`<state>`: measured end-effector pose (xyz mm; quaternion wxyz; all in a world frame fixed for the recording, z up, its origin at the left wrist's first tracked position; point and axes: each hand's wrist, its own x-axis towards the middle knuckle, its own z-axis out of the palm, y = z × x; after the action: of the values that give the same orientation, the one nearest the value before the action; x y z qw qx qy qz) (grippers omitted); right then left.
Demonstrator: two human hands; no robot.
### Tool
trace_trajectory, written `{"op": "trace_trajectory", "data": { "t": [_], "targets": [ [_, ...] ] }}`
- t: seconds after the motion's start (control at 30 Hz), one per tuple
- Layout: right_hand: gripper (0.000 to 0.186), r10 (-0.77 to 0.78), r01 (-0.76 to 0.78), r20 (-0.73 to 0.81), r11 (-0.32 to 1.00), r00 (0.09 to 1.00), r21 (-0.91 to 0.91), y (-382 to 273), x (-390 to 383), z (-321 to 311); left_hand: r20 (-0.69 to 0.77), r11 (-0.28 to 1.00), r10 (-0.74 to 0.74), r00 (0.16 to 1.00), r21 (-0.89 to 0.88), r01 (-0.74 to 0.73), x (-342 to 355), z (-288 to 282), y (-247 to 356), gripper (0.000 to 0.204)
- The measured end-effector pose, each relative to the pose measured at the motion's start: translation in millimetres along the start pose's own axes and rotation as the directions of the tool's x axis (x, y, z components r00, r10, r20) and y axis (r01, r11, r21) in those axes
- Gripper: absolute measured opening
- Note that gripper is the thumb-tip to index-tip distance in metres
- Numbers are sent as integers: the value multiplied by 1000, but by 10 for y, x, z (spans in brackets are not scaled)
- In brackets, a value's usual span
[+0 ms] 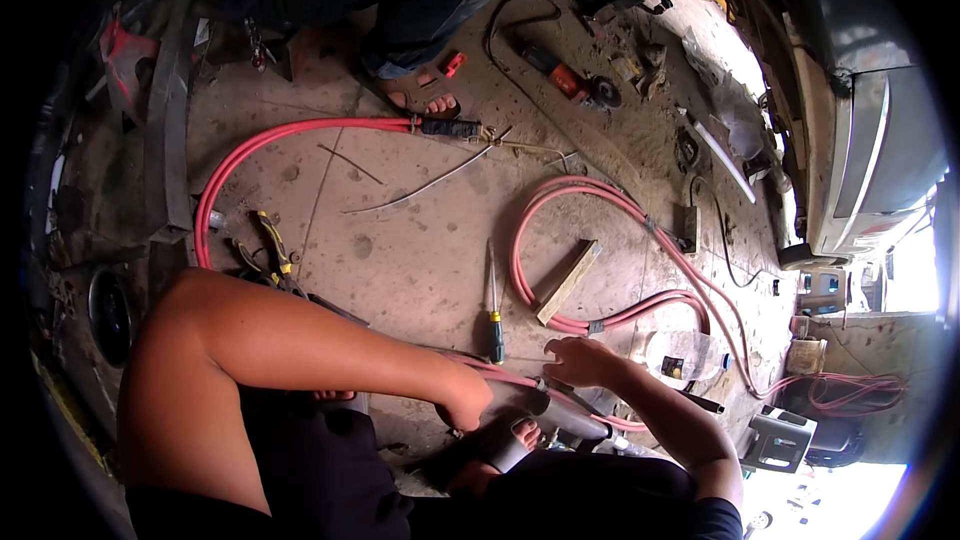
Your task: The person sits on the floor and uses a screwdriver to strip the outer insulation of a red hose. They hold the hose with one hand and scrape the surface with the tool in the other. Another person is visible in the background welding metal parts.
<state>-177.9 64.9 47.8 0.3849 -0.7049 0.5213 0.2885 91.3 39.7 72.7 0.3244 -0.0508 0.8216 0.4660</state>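
Observation:
My left hand [467,401] hangs low beside my sandalled foot, just under a stretch of pink-red hose [510,376]. Its fingers curl downward and look closed; what they hold, if anything, is hidden. To the right, my right hand [580,362] is over the same hose, fingers loosely bent and apart, with nothing visible in them. Between the hands and a little farther off lies a screwdriver [496,335] with a green and yellow handle. A dark grey cylindrical piece [578,419] lies below my right hand. Yellow-and-black pliers [274,240] rest beyond my left forearm.
A black-handled torch [450,128] on red hoses lies near another person's foot [425,98], with a thin metal rod [430,183] close by. Farther right are an orange angle grinder [560,75], a wooden block [568,283], looped hoses, a clear plastic bottle [690,354] and a vehicle [880,160].

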Motion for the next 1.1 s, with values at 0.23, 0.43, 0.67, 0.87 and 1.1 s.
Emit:
{"op": "trace_trajectory", "data": {
  "t": [0.23,0.43,0.67,0.87,1.1],
  "targets": [
    [42,-7,7,-27,1000,1000,16,-14,45,18,-3,1000,-2,1000,-11,2,90,150,-72,41],
    [41,-28,28,-32,1000,999,10,-23,50,37,-14,1000,10,1000,1,-10,85,161,-86,41],
    [41,-26,26,-20,1000,999,8,-33,72,34,-8,1000,4,1000,-5,-4,-5,86,-32,41],
    [42,-8,8,0,1000,1000,-1,-8,98,63,-10,1000,-1,1000,-6,1,-89,-5,29,41],
    [43,-6,6,1,1000,1000,-6,29,110,92,4,1000,1,1000,-13,-1,-67,-3,5,41]
  ]
}}
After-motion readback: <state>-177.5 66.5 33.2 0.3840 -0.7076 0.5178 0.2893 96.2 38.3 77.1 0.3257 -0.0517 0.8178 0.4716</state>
